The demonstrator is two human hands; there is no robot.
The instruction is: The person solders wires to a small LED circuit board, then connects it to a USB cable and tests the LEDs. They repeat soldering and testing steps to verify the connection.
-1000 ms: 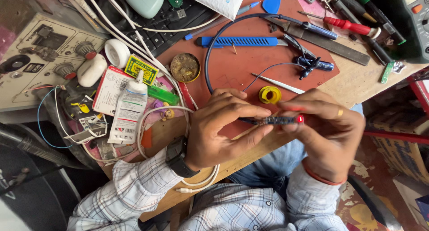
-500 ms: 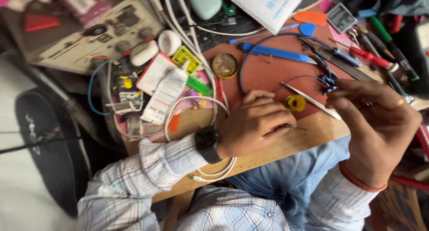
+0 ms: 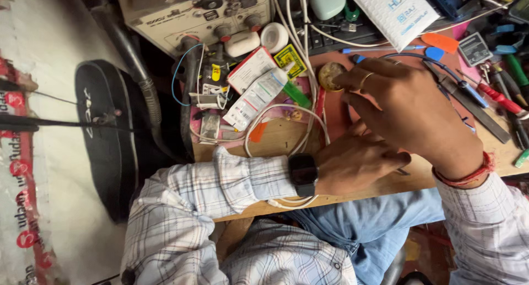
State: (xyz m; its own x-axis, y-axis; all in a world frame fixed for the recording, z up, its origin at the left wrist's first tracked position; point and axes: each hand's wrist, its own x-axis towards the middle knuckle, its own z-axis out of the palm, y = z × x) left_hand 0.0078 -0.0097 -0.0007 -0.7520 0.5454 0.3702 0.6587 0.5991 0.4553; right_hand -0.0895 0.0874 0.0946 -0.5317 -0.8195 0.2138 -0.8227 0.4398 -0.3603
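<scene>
My right hand (image 3: 410, 111), a ring on one finger and a red thread at the wrist, reaches leftward across the red-brown work mat (image 3: 449, 59). Its fingertips are at a small round brass-coloured tin (image 3: 329, 74). The fingers are spread and I see nothing held in them. My left hand (image 3: 358, 164), with a black wristwatch (image 3: 303, 174), rests curled on the wooden table edge (image 3: 275, 139). The right hand partly covers it, so its fingertips and anything in them are hidden.
Left of the tin lie a white tube (image 3: 256, 98), a green marker (image 3: 297, 95), white cables (image 3: 275, 111) and a yellow label (image 3: 290, 60). Screwdrivers and a metal file (image 3: 485, 106) lie at the right. A beige bench instrument (image 3: 198, 12) and a white packet (image 3: 399, 9) stand behind.
The view has swung left. My right hand moved from the right side across the left hand to the round tin. The red-handled tool held a second ago is no longer seen in the hands.
</scene>
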